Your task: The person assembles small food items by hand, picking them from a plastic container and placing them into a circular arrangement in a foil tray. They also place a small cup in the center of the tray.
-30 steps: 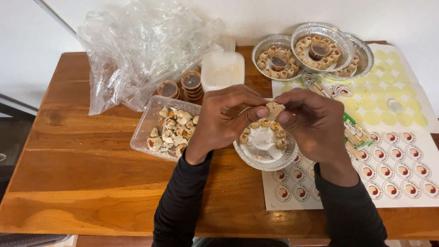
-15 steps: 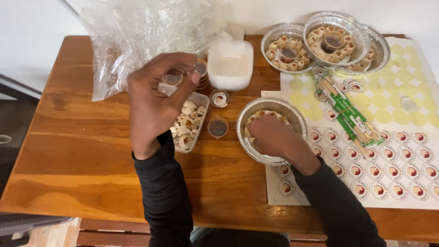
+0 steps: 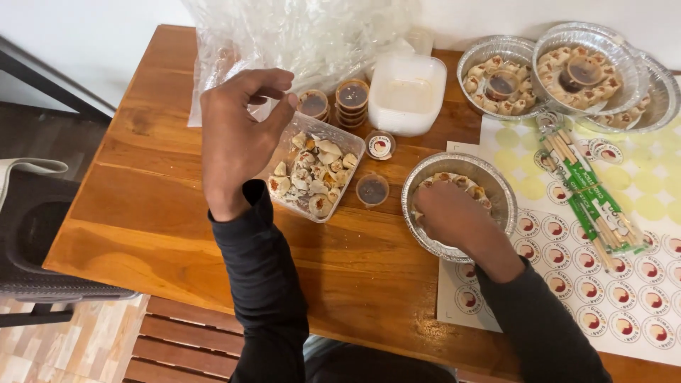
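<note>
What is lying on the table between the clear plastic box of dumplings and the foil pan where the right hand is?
In the head view, one small sauce cup stands between the clear plastic box and the foil pan; around it, bare wood.

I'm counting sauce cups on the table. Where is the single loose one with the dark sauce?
In the head view, the dark sauce cup stands on the wooden table near the middle, between the clear dumpling tub to its left and the foil pan to its right.
</note>
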